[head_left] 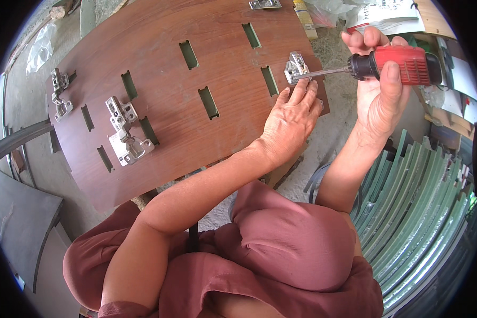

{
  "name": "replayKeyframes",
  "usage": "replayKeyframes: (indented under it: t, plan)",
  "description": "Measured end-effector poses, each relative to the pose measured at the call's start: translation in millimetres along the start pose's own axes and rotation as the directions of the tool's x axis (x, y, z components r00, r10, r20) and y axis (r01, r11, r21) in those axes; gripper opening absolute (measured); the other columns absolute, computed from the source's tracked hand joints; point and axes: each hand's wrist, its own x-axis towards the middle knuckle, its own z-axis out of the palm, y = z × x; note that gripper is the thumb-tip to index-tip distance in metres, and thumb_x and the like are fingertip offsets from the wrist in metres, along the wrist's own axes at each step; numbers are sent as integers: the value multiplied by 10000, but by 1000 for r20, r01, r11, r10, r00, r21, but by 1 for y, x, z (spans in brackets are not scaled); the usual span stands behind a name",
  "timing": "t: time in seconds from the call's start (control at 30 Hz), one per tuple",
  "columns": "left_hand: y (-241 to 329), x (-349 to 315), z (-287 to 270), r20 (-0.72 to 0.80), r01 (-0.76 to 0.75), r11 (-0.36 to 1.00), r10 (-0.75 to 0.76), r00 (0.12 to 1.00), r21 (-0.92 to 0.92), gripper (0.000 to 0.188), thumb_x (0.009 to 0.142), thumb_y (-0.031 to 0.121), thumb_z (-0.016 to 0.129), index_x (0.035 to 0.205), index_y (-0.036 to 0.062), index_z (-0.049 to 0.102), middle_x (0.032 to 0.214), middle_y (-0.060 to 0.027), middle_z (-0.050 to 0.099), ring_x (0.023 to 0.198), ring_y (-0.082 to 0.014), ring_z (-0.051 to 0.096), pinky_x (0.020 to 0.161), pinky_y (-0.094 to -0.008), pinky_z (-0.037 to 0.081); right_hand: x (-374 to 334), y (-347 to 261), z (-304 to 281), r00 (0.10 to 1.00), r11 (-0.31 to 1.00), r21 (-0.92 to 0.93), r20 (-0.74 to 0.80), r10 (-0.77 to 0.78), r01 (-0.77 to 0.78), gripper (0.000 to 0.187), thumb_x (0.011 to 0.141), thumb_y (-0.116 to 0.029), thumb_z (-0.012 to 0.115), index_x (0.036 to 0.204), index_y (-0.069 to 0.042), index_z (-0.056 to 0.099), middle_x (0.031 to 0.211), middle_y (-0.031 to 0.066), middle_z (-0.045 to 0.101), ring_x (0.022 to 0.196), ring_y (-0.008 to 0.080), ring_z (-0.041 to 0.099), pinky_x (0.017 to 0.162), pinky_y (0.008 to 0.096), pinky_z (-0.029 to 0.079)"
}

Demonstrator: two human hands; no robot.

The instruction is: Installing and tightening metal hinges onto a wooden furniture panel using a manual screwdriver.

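Observation:
My right hand [379, 87] is closed around the red and black handle of a screwdriver [403, 64]. Its thin metal shaft points left, and the tip meets a metal cabinet hinge [297, 68] at the right end of a brown wood-grain panel [164, 122]. Against the near side of that hinge, my left hand [294, 116] presses its fingertips, close together beside the screwdriver tip. Any screw under the tip is too small to make out. Several rectangular slots pierce the panel.
Two more hinges, one hinge [124, 132] and another hinge [61, 93], sit on the panel's left part. A further metal piece [265, 4] is at its far edge. Green-edged sheets [418, 206] stand stacked at the right. A clear plastic bag [41, 49] lies on the floor.

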Motion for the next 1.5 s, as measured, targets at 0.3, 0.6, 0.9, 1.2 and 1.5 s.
replayKeyframes:
  t: [0.3,0.6,0.9,1.2,1.5]
  plan:
    - [-1,0,0,2,5,1000,-5,1000,-24,464,745,68,613,1199,27,531,1386,-174,382,1330,-330,336,1058,-432,362,-2,4,-7,991,961,270,130,25,-59,743,835,-537,634,1349,-62,386,1083,85,472,979,211,455,981,486,370]
    - [-1,-1,-1,8,4,1000,-3,1000,-10,450,760,80,599,1201,22,525,1392,-178,382,1338,-333,330,1059,-447,361,2,10,-3,999,999,3,-25,-48,49,694,854,-480,630,1313,-17,394,1088,143,524,973,235,524,914,470,451]
    - [-1,0,0,6,-6,1000,6,1000,0,448,772,92,594,1208,20,519,1393,-178,383,1340,-333,327,1053,-453,368,-3,6,-4,999,985,172,31,12,-17,730,836,-597,589,1337,-89,437,1113,109,482,1001,224,475,980,503,389]
    - [4,0,1,43,-14,998,11,999,66,463,779,97,590,1223,-11,512,1406,-195,363,1349,-350,306,1051,-472,369,-2,7,4,997,997,73,-73,-8,14,660,867,-575,547,1296,-81,461,1135,156,521,1077,282,511,1003,537,397]
    - [4,-3,5,49,-17,995,12,999,94,481,777,93,580,1232,-42,505,1422,-207,351,1355,-348,307,1058,-487,355,-2,7,8,997,998,60,-73,-7,11,657,875,-571,537,1299,-78,439,1116,147,523,1069,280,513,1004,536,396]
